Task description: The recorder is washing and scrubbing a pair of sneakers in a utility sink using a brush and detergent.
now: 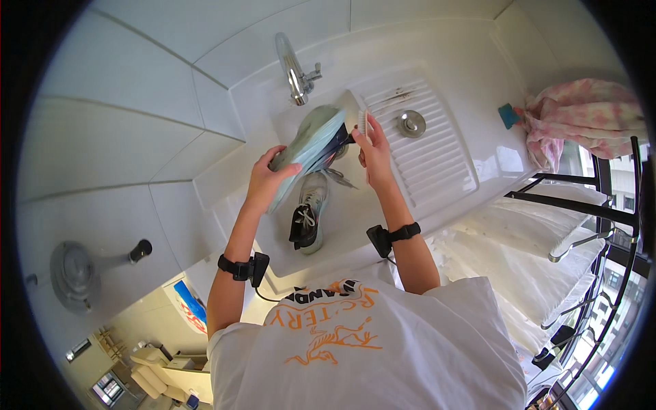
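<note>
My left hand (270,179) is wrapped round a pale mint sneaker (311,145), tilted over the sink basin with its sole facing up and left. In my right hand (375,152) is a scrub brush (363,123), with pale bristles beside the shoe's dark opening. The fingertips of that hand are at the shoe's dark collar; whether they also grip it, I cannot tell. Below the held shoe, a second sneaker (311,198) with white laces and a black heel lies in the basin. A loose lace hangs between the two shoes.
A chrome faucet (295,80) stands above the basin. To the right is a ribbed washboard (437,154) with a round metal drain (411,124) and brown smears. A pink-and-white cloth (581,116) and a black rack (581,205) are at the right; a shower valve (75,273) is at left.
</note>
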Motion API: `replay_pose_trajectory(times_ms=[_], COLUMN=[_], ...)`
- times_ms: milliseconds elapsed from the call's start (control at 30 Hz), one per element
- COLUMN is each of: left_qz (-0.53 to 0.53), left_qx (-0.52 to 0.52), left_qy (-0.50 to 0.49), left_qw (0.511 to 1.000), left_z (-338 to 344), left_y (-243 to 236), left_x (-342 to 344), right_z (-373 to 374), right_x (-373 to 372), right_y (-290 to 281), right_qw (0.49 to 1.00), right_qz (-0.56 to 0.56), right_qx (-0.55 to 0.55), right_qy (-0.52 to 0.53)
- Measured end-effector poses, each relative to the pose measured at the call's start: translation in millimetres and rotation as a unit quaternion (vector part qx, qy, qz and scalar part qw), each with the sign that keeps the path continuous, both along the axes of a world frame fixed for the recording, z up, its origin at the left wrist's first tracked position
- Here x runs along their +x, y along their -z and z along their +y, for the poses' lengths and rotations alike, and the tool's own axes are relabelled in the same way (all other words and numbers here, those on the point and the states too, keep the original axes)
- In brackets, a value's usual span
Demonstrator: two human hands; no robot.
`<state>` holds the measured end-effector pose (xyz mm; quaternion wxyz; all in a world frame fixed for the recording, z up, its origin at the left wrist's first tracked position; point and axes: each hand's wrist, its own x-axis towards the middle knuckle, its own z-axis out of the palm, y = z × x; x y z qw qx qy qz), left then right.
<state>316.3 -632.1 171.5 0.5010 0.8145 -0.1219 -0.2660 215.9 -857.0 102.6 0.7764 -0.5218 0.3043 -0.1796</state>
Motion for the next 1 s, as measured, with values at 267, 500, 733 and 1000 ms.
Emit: replay_pose_trajectory(times_ms=[267, 500, 733, 1000], left_qz=[0.191, 0.238, 0.083, -0.258], left_qx=[-0.084, -0.093, 0.021, 0.211], left_qy=[0.081, 0.094, 0.165, 0.136], left_qw=[0.975, 0.962, 0.983, 0.933], left_z=[48.2, 60.6, 55.2, 16.4], left_y=[-7.3, -15.4, -19.7, -19.9], left_x=[-11.2, 6.5, 14.9, 14.8], right_z=[-7.0, 22.1, 53.5, 44.7], right_x=[-25.2, -28.3, 7.4, 38.8], right_y=[-29.9, -21.2, -46.4, -4.7], right_qw=[0.975, 0.958, 0.972, 0.955], right_qz=[0.083, 0.037, 0.042, 0.028], right_qx=[-0.038, 0.092, 0.122, 0.217], right_qy=[-0.202, -0.269, -0.194, -0.2])
